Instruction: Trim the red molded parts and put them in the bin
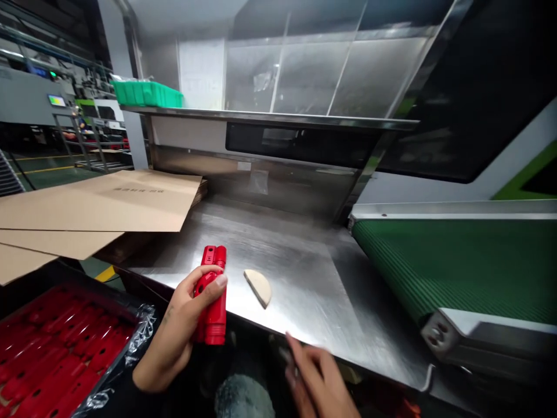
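My left hand (185, 319) is closed around a red plastic part (214, 313) with small dark holes and a ribbed lower end. It is held roughly upright over the front edge of the steel table (300, 273). It may be one piece or two side by side; I cannot tell. My right hand (319, 377) is low in front of the table edge, smeared by motion, its fingers closed around something thin and dark that I cannot make out. On the table between the hands lies a pale half-round pad (259, 287), apart from both.
At lower left, a plastic-lined bin (145, 325) holds many similar red parts (56, 354). Flat cardboard sheets (100, 200) overhang the table's left side. A green conveyor belt (461, 267) runs at the right. A green tray (148, 94) sits on the raised shelf (278, 118).
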The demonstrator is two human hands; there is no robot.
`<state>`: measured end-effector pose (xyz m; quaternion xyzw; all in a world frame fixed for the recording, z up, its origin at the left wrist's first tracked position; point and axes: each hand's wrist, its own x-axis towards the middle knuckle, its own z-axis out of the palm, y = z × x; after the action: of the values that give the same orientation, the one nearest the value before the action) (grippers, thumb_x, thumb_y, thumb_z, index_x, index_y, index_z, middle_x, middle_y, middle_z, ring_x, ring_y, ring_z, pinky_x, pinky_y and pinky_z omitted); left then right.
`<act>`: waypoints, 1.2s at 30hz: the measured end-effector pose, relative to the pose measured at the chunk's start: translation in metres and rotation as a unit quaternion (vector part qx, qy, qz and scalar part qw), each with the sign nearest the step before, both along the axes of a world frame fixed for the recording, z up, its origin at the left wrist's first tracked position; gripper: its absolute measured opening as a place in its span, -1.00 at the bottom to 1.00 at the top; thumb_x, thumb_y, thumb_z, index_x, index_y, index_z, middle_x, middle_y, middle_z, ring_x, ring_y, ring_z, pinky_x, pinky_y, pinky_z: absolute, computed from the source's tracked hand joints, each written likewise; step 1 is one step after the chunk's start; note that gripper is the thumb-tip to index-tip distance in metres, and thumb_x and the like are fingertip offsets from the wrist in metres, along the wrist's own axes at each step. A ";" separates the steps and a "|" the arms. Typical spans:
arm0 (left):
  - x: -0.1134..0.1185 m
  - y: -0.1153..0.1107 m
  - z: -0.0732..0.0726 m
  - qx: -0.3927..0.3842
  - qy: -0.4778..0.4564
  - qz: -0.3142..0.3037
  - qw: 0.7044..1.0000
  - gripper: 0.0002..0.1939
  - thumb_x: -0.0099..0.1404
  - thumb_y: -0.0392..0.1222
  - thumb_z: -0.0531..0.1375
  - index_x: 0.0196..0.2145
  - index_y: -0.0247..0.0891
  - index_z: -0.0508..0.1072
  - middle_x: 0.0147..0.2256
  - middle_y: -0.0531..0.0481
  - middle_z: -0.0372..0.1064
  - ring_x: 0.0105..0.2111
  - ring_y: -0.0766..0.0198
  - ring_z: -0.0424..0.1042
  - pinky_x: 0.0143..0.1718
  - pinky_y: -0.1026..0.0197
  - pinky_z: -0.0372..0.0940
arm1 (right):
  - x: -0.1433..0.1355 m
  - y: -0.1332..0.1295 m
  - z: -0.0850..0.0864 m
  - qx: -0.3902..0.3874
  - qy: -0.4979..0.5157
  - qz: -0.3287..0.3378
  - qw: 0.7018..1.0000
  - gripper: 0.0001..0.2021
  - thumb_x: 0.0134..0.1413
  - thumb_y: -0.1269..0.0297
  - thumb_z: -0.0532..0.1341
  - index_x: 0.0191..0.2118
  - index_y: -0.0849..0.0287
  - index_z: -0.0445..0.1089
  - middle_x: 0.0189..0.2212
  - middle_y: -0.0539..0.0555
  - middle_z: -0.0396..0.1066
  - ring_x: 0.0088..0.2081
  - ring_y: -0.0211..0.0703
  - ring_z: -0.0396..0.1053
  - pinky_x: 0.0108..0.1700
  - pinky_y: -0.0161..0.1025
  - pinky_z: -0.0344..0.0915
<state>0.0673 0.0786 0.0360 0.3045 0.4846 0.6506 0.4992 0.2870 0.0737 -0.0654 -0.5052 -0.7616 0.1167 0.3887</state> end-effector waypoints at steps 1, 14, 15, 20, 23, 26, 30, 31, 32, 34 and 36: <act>0.003 -0.001 -0.002 0.000 -0.024 0.002 1.000 -0.56 0.10 0.03 0.36 -0.11 -0.23 0.48 -0.40 0.07 0.36 -0.46 0.40 0.26 -0.48 0.44 0.19 | 0.003 0.020 0.011 -0.021 -0.049 -0.020 0.998 -0.53 0.27 0.16 -0.03 0.27 0.01 0.11 -0.16 0.15 0.26 -0.23 -0.13 0.35 -0.23 -0.21 0.39; 0.019 -0.015 -0.016 0.030 -0.164 -0.060 0.984 -0.22 0.12 -0.21 0.37 0.24 -0.20 0.15 -0.09 -0.18 0.47 -0.12 0.01 0.48 -0.34 0.23 0.43 | -0.042 0.035 0.034 -0.211 0.273 0.083 0.935 -0.38 0.21 -0.11 0.02 0.28 0.10 0.06 0.14 0.18 0.27 -0.05 -0.11 0.43 -0.08 -0.19 0.44; 0.023 -0.016 -0.015 0.028 -0.163 -0.075 0.983 -0.24 0.14 -0.19 0.35 0.24 -0.16 0.15 -0.09 -0.19 0.47 -0.19 0.01 0.50 -0.44 0.22 0.42 | -0.050 0.017 0.032 -0.248 0.364 0.134 0.888 -0.36 0.13 -0.14 0.11 0.23 0.12 0.15 0.06 0.19 0.36 -0.20 -0.12 0.48 -0.27 -0.23 0.47; 0.044 -0.017 -0.022 -0.054 -0.316 -0.206 0.925 -0.40 0.33 0.09 0.09 0.27 -0.01 0.14 -0.06 -0.17 0.48 -0.50 0.13 0.47 -0.65 0.18 0.32 | -0.080 -0.021 0.023 -0.206 0.477 0.068 0.851 -0.45 0.07 -0.12 0.15 0.11 0.07 0.33 -0.05 0.15 0.45 -0.26 -0.08 0.50 -0.56 -0.37 0.37; 0.054 -0.016 -0.027 -0.100 -0.402 -0.205 0.887 -0.37 0.34 0.14 0.05 0.27 -0.19 0.16 -0.09 -0.21 0.51 -0.26 0.07 0.53 -0.26 0.12 0.43 | -0.063 -0.024 0.003 -0.145 0.388 -0.010 0.910 -0.47 0.07 -0.13 0.14 0.06 0.09 0.37 0.00 0.17 0.37 -0.36 -0.24 0.45 -0.59 -0.45 0.29; 0.061 -0.016 -0.026 -0.108 -0.389 -0.165 0.900 -0.33 0.36 0.14 0.03 0.25 -0.40 0.17 -0.13 -0.29 0.51 -0.12 -0.02 0.49 0.00 0.04 0.34 | -0.012 -0.029 -0.041 -0.117 0.390 -0.164 0.898 -0.50 0.03 -0.12 0.19 -0.05 0.16 0.38 0.00 0.17 0.31 -0.46 -0.37 0.37 -0.52 -0.44 0.30; 0.063 -0.015 -0.022 -0.070 -0.350 -0.152 0.922 -0.33 0.38 0.16 -0.05 0.23 -0.42 0.17 -0.19 -0.34 0.49 -0.16 -0.16 0.49 0.03 -0.25 0.28 | 0.075 -0.023 -0.114 -0.165 0.471 -0.342 0.796 -0.17 -0.35 -0.19 0.38 0.04 0.19 0.20 -0.02 0.22 0.34 -0.01 -0.02 0.38 -0.06 -0.28 0.39; 0.062 -0.015 -0.022 -0.066 -0.349 -0.148 0.923 -0.34 0.38 0.16 -0.05 0.24 -0.38 0.17 -0.18 -0.32 0.49 -0.16 -0.15 0.49 0.01 -0.27 0.28 | 0.091 -0.018 -0.129 -0.179 0.472 -0.354 0.787 -0.06 -0.50 -0.21 0.41 0.04 0.24 0.19 -0.02 0.26 0.33 0.03 0.09 0.35 -0.02 -0.19 0.38; 0.062 -0.016 -0.023 -0.065 -0.350 -0.146 0.923 -0.36 0.38 0.15 -0.04 0.24 -0.35 0.18 -0.17 -0.30 0.48 -0.15 -0.12 0.48 0.01 -0.25 0.29 | 0.104 -0.012 -0.142 -0.190 0.470 -0.354 0.786 -0.03 -0.53 -0.21 0.41 0.04 0.27 0.19 -0.04 0.27 0.36 0.04 0.14 0.35 0.00 -0.13 0.37; 0.060 -0.015 -0.027 -0.062 -0.353 -0.155 0.921 -0.37 0.38 0.16 -0.02 0.23 -0.31 0.20 -0.14 -0.27 0.46 -0.13 -0.06 0.47 0.02 -0.17 0.30 | 0.121 0.001 -0.160 -0.203 0.457 -0.351 0.792 -0.11 -0.44 -0.15 0.41 0.04 0.27 0.24 -0.12 0.23 0.42 -0.04 0.14 0.40 0.00 -0.01 0.36; 0.059 -0.015 -0.033 -0.054 -0.349 -0.170 0.920 -0.37 0.38 0.17 -0.03 0.21 -0.32 0.22 -0.11 -0.27 0.45 -0.13 -0.05 0.46 0.02 -0.12 0.30 | 0.127 0.015 -0.168 -0.193 0.438 -0.356 0.803 -0.32 -0.23 -0.05 0.38 0.02 0.23 0.29 -0.18 0.14 0.45 -0.10 0.03 0.42 0.02 0.05 0.32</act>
<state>0.1265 0.0638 0.0032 0.1090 0.2548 0.5939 0.7553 0.4137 0.0886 -0.2332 -0.7006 -0.2388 0.3231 0.5897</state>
